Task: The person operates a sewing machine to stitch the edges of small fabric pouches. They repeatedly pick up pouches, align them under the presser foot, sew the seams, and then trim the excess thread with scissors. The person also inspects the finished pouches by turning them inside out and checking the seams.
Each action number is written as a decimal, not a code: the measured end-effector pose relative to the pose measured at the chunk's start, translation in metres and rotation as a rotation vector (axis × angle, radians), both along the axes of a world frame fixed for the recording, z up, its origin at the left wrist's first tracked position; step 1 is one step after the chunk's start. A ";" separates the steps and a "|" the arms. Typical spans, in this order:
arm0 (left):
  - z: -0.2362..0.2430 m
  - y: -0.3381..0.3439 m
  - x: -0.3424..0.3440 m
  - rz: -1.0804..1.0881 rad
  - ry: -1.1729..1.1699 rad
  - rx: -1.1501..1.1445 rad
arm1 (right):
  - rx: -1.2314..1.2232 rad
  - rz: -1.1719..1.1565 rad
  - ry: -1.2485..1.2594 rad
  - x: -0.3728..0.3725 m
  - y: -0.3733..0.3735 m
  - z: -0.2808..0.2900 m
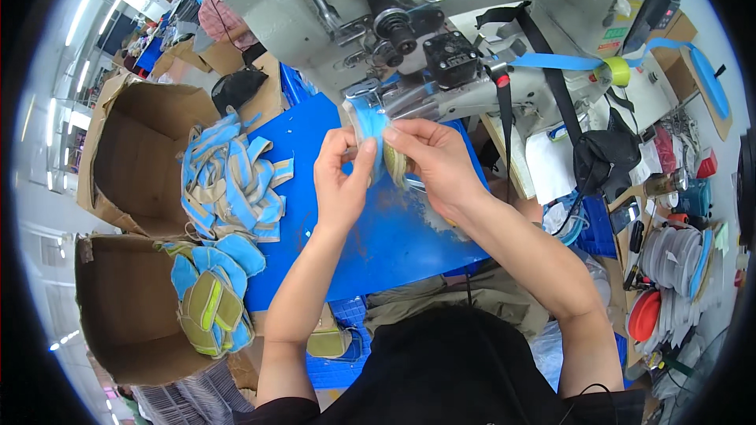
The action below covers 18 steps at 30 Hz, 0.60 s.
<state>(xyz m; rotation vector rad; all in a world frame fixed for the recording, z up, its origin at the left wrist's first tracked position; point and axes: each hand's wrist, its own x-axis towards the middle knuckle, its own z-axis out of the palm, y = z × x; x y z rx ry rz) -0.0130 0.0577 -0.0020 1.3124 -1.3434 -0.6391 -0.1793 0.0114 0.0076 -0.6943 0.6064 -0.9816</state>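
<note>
Both hands are at a fabric piece (368,120), bright blue with a beige edge, whose far end lies at the presser foot (365,93) of a large sewing machine (283,16). My left hand (343,181) pinches its left side between thumb and fingers. From the right, my right hand (435,159) pinches the other side, fingertips close to the left thumb. An olive-beige padded part (395,164) hangs below the right fingers; whether it is joined to the blue piece I cannot tell. A blue binding tape (551,61) runs in to the machine from the right.
Blue-and-beige strips (232,177) lie heaped on the blue table (315,130) at left. Below them sit olive and blue fabric parts (211,299), beside two cardboard boxes (118,149). A tape roll (709,83) and several stacked reels (669,256) stand at right. A black pouch (605,157) hangs nearby.
</note>
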 end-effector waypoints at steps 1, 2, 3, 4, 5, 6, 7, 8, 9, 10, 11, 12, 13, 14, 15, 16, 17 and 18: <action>0.005 0.004 -0.002 -0.002 0.026 0.080 | -0.069 -0.042 0.034 -0.004 0.004 0.000; 0.017 0.009 -0.003 0.003 0.050 0.161 | -0.138 -0.077 0.067 -0.006 0.010 0.000; 0.024 0.014 -0.004 0.007 0.075 0.242 | -0.207 -0.112 0.099 -0.008 0.017 -0.001; 0.028 0.016 0.000 -0.059 0.260 0.296 | -0.226 -0.129 0.116 -0.010 0.028 -0.001; 0.034 0.019 -0.007 -0.095 0.498 0.355 | -0.247 -0.147 0.137 -0.013 0.039 -0.003; 0.043 0.022 -0.020 -0.133 0.735 0.412 | -0.267 -0.166 0.157 -0.015 0.048 -0.004; 0.049 0.025 -0.027 -0.167 0.970 0.465 | -0.231 -0.126 0.109 -0.017 0.055 -0.003; 0.038 0.028 -0.023 -0.248 1.025 0.476 | -0.196 -0.086 0.062 -0.018 0.062 0.001; 0.040 0.030 -0.021 -0.262 0.966 0.475 | -0.160 -0.046 0.014 -0.019 0.065 0.003; 0.043 0.031 -0.018 -0.278 0.907 0.475 | -0.159 0.010 0.012 -0.023 0.067 0.003; 0.046 0.030 -0.014 -0.294 0.849 0.475 | -0.159 0.067 0.009 -0.027 0.068 0.003; 0.044 0.024 -0.007 -0.286 0.801 0.463 | -0.158 0.124 0.006 -0.030 0.070 0.003; 0.043 0.012 -0.002 -0.283 0.809 0.455 | -0.145 0.131 0.005 -0.031 0.072 0.005; 0.044 -0.002 0.002 -0.272 0.816 0.444 | -0.134 0.146 0.003 -0.031 0.076 0.009; 0.044 -0.016 0.008 -0.261 0.824 0.432 | -0.122 0.162 0.001 -0.031 0.079 0.011; 0.039 -0.037 0.017 -0.262 0.852 0.426 | -0.140 0.139 0.027 -0.034 0.079 0.010; 0.028 -0.055 0.033 -0.248 0.878 0.419 | -0.156 0.128 0.045 -0.034 0.082 0.003; 0.021 -0.069 0.040 -0.237 0.907 0.414 | -0.168 0.115 0.067 -0.035 0.083 -0.003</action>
